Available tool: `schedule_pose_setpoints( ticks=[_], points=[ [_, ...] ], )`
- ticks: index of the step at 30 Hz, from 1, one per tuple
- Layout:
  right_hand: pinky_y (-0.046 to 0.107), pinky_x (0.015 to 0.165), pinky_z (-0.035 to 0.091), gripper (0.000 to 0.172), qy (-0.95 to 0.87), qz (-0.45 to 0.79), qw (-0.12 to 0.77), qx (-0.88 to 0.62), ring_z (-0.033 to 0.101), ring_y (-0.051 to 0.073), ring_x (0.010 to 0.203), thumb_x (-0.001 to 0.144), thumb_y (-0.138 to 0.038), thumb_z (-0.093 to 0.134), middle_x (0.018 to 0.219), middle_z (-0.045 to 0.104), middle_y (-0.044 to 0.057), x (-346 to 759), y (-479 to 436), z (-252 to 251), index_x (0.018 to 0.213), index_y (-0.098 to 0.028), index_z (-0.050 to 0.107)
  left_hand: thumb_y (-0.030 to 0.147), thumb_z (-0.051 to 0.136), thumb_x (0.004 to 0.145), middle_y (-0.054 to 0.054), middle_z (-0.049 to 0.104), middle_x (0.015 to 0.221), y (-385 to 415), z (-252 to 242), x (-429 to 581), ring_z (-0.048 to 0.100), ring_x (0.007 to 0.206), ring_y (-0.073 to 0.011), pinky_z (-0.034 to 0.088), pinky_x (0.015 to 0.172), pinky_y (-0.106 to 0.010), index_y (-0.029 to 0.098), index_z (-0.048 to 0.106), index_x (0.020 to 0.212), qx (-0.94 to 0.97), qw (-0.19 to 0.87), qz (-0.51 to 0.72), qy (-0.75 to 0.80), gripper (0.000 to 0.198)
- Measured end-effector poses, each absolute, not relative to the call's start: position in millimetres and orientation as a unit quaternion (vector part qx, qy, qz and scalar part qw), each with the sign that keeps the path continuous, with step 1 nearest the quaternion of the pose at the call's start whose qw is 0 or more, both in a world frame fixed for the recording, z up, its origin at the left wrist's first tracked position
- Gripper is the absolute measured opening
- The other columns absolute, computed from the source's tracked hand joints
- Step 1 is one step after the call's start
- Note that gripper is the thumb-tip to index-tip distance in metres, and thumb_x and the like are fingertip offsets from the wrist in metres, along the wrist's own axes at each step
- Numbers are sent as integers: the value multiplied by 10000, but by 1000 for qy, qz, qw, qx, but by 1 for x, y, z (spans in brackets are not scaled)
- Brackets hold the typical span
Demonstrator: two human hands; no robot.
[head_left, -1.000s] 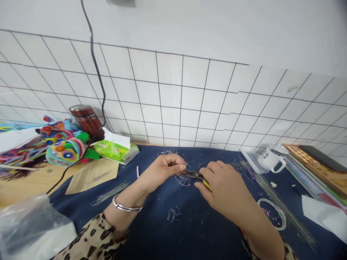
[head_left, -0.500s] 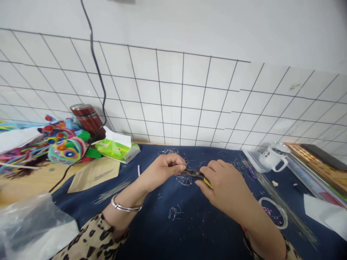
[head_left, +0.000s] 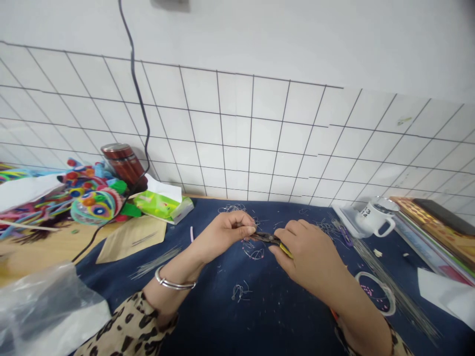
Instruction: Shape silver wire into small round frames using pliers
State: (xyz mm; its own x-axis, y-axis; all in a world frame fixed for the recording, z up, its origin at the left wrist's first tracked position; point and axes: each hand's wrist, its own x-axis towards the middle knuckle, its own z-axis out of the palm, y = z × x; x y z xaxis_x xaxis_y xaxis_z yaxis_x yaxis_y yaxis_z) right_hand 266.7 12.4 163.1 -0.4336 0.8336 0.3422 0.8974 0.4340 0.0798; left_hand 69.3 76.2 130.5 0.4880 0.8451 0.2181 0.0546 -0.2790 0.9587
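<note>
Over a dark blue cloth [head_left: 260, 306] my two hands meet at the middle. My right hand [head_left: 309, 254] grips small pliers [head_left: 267, 238] with yellow handles, their dark jaws pointing left. My left hand [head_left: 226, 232], a silver bangle on its wrist, pinches a thin wire piece right at the jaw tips. A tangle of fine wire with tiny pink beads [head_left: 254, 252] lies on the cloth just below the jaws. Another wire scrap [head_left: 239, 292] lies nearer to me.
Left: colourful craft pieces [head_left: 89, 200], a brown flask [head_left: 124, 163], a green tissue pack [head_left: 161, 202], a tan envelope [head_left: 133, 237], straight wires [head_left: 156, 262], a plastic bag [head_left: 44, 311]. Right: a white mug [head_left: 374, 217], stacked books [head_left: 434, 222], a tape ring [head_left: 376, 291]. A wire grid stands behind.
The hands stay joined at the pliers' jaws with only slight shifts. The view has drifted a little, so things sit slightly further right.
</note>
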Motion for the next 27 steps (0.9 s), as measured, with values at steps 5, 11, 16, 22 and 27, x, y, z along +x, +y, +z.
schedule_pose_setpoints(
  ticks=[5,11,16,22,27],
  points=[
    [290,649,321,169,-837,-132,136,-513,475,167,737,836,-323,484,734,537,34,267,13,163,783,-194,579,248,581,780,-30,589,710,76,132,70,539,692,-147,421,648,-279,148,570,650,701,497,393,327,164],
    [294,636,301,157,-835,-125,137,-518,462,169,728,840,-315,469,740,531,25,268,13,159,797,-209,576,221,586,782,-28,603,695,75,132,70,546,676,-139,419,633,-270,150,580,658,692,506,397,327,143],
    [295,628,284,166,-836,-122,136,-518,453,167,726,849,-307,452,736,525,25,268,14,159,797,-208,574,223,591,785,-27,605,681,75,131,69,544,665,-137,421,632,-271,144,589,681,689,513,398,323,131],
    [289,619,269,159,-837,-126,141,-513,441,163,716,849,-302,456,732,524,24,268,13,158,790,-207,568,210,593,778,-30,622,687,76,128,69,552,665,-138,425,635,-272,140,588,695,680,516,408,324,109],
    [280,618,266,174,-840,-130,140,-507,437,160,709,852,-308,445,726,526,21,269,14,157,760,-205,551,212,586,783,-29,632,688,76,129,69,551,655,-129,432,634,-262,128,583,701,679,523,404,320,118]
  ],
)
